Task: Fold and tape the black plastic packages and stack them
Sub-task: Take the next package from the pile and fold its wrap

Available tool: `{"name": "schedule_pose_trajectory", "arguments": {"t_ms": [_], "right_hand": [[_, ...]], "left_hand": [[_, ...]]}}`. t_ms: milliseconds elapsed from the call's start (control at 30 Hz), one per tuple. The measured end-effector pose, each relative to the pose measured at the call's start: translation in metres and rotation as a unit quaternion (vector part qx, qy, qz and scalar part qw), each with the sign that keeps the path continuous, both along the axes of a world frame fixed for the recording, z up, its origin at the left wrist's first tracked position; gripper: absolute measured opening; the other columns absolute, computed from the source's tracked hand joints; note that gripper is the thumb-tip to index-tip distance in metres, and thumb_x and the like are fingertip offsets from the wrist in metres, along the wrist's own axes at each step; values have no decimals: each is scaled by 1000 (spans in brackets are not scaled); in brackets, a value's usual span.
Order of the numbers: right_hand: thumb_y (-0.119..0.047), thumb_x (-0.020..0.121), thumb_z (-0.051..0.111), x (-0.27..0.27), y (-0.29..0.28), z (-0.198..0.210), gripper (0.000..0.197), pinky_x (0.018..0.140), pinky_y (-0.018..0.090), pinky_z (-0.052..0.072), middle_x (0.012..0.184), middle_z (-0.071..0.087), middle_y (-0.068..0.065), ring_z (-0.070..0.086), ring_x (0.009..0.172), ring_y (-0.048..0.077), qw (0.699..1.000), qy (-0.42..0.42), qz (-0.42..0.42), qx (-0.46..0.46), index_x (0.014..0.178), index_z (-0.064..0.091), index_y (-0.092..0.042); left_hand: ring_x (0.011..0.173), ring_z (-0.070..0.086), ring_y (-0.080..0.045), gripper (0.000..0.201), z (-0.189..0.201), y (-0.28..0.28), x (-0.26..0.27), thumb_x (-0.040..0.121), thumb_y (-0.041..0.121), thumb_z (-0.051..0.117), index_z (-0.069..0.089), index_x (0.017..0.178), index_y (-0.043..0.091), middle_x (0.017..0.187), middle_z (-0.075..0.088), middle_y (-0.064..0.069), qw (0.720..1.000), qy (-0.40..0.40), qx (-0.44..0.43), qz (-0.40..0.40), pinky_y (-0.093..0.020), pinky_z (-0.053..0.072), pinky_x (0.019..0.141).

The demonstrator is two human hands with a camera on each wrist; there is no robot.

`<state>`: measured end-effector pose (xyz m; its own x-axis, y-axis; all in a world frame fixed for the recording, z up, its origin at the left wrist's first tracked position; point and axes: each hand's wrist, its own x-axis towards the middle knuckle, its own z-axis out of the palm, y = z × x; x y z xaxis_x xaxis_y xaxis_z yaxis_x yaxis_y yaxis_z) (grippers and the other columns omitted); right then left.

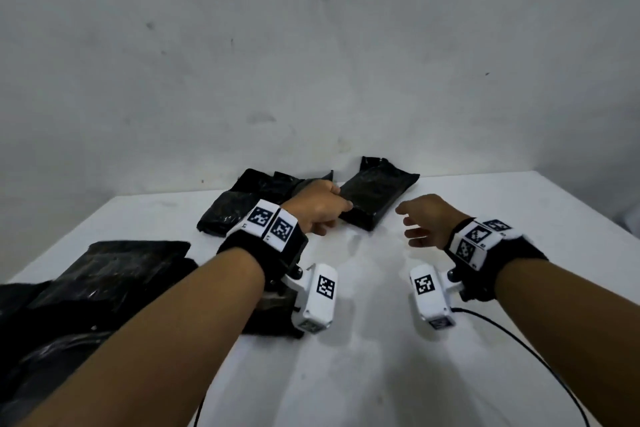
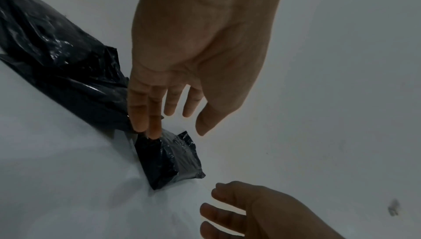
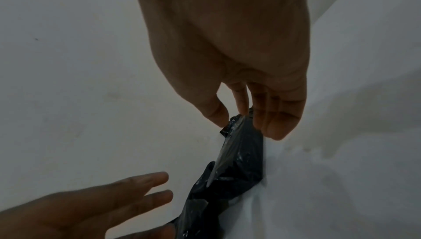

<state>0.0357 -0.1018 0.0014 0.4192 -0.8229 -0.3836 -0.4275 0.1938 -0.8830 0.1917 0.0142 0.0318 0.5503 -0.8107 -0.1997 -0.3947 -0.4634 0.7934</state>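
A folded black plastic package (image 1: 377,198) lies near the back of the white table (image 1: 381,357), close to the wall. My left hand (image 1: 341,206) reaches over it from the left. Its straight fingertips (image 2: 148,129) touch the package (image 2: 168,160) at its near end, and the thumb stays off it. My right hand (image 1: 407,224) hovers just right of the package with relaxed, spread fingers and holds nothing. In the right wrist view the right hand (image 3: 246,127) hangs over the shiny, crinkled end of the package (image 3: 239,162).
More black packages (image 1: 239,208) lie at the back left beside my left wrist. A looser heap of black plastic (image 1: 104,288) fills the front left under my left forearm. A black cable (image 1: 519,340) runs across the table's front right. The grey wall (image 1: 311,62) stands right behind.
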Motion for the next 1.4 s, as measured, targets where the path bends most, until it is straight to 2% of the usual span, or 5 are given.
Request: {"name": "schedule_pose_trajectory", "arguments": {"t_ms": [200,567,833,1167,1400], "right_hand": [[-5,98,58,36,-41,-22,9,36,34,54,88,43,12,48,70,26,993,-66,-16,101,90,55,-6],[-8,94,64,65,-69,-46,14,68,50,60,72,60,19,59,51,29,999,-37,-25,31,84,58,-1],[-13,94,61,-6,-43,-8,9,65,34,56,97,68,11,66,75,25,997,-26,9,-76,103,62,-13],[-20,96,66,-100,47,12,33,64,28,53,103,73,1,73,83,21,978,-41,91,-182,124,51,-30],[-20,93,69,-145,128,-7,37,61,26,53,106,68,-5,72,74,13,959,-20,155,-237,118,49,-37]], "left_hand": [[65,60,-14,11,-15,-75,20,103,14,55,54,114,13,91,58,-4,999,35,22,10,-26,51,53],[54,44,-14,16,-37,-118,35,98,11,62,50,88,18,67,47,-5,1000,6,21,10,-19,33,40],[55,43,-10,58,-9,-77,8,96,22,67,41,148,16,73,52,0,998,45,-50,15,-19,34,42],[82,58,-12,59,20,30,-44,90,68,57,52,137,35,98,67,6,996,28,-65,-45,-25,45,63],[105,69,-13,44,-13,118,-76,83,50,77,61,115,24,117,71,-1,984,115,-132,-28,-32,59,70]]}}
